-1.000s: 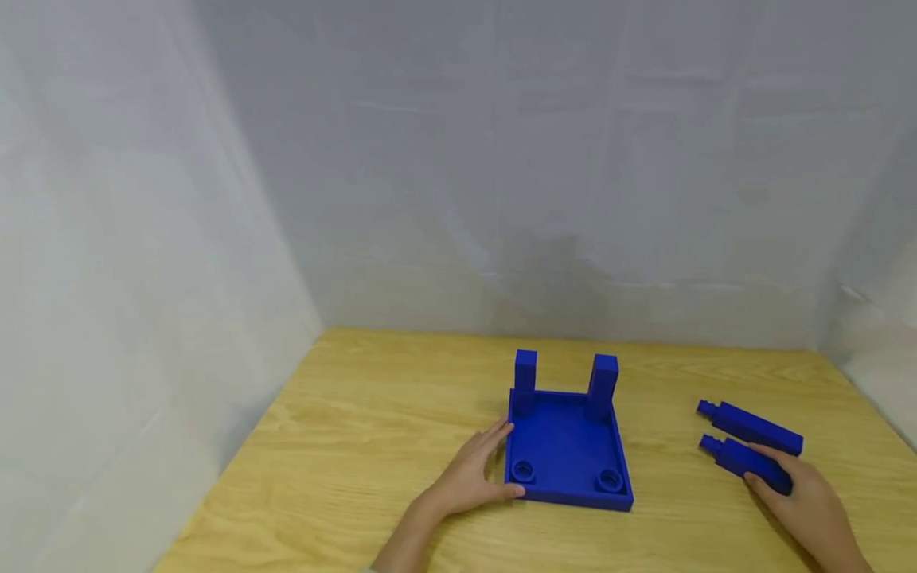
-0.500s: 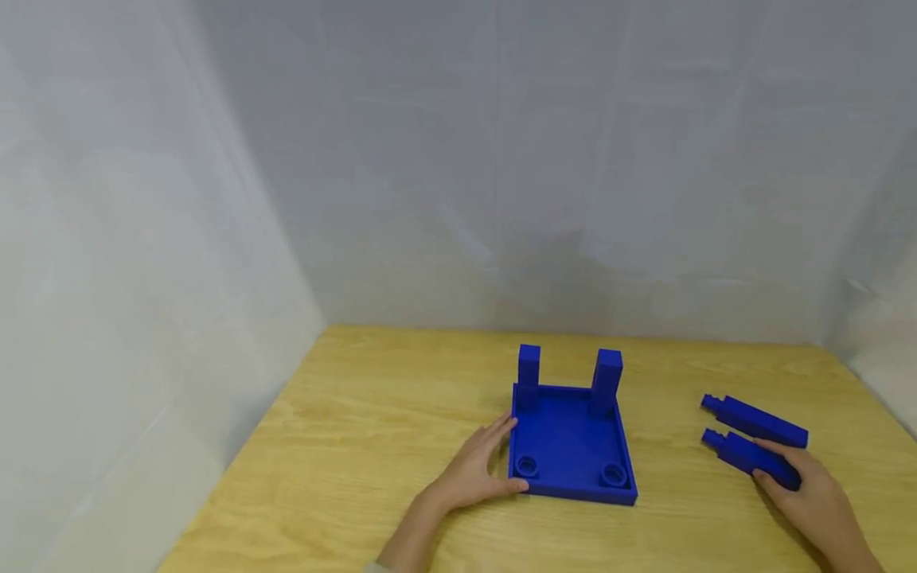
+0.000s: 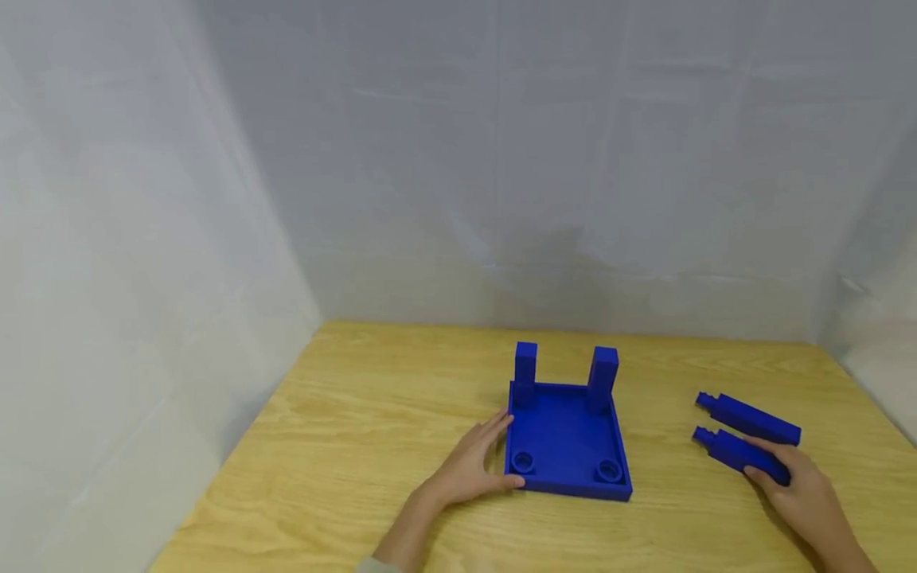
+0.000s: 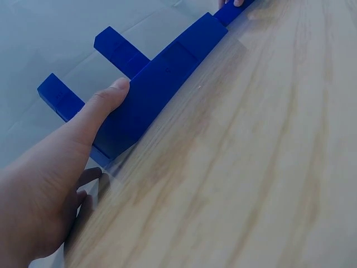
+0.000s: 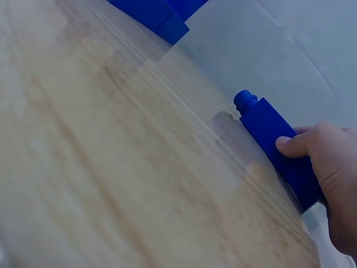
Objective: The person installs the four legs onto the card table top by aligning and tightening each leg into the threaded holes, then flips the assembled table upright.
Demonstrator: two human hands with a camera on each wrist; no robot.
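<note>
A blue square base (image 3: 566, 434) lies upside down on the wooden table (image 3: 358, 414), with two blue legs (image 3: 525, 364) (image 3: 603, 368) standing at its far corners and two round sockets (image 3: 522, 461) at its near corners. My left hand (image 3: 476, 461) rests with straight fingers against the base's left side, thumb at the near corner. In the left wrist view that hand (image 4: 67, 156) touches the base's wall (image 4: 150, 95). My right hand (image 3: 795, 481) grips the nearer of two loose legs (image 3: 727, 448). The right wrist view shows the thumb (image 5: 295, 144) on that leg (image 5: 268, 125).
The second loose leg (image 3: 752, 419) lies just behind the gripped one, parallel to it, pegs pointing left. Pale sheeting walls (image 3: 501, 199) close the table at the back and on both sides. Bare wood stretches left of the base.
Hardly anything differs; the view has shifted slightly. Both hands keep their places, the left against the base and the right on the nearer loose leg.
</note>
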